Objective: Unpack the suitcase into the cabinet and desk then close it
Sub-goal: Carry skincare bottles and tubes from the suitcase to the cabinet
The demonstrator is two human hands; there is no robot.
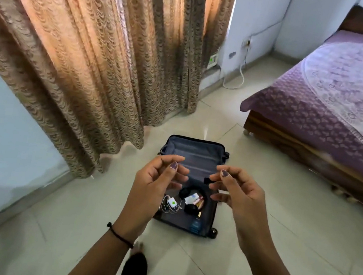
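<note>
Pale floor tiles carry the open suitcase (197, 153), long axis running away from you, headphones (190, 208) in its near half, below and between your left grip (155, 180) and right grip (238, 192), both loosely curled, empty.

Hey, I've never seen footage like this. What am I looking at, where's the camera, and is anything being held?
This is one picture from a wide-angle camera worn on a person's head, looking down. The two bare hands are theirs: left hand and right hand, raised with fingers loosely curled. Below, an open suitcase lies on the tiled floor, holding black headphones, a white gadget with a cable, and small bits. The left hand holds nothing; a small dark piece sits by the right fingertips, but I cannot tell whether it is held.
</note>
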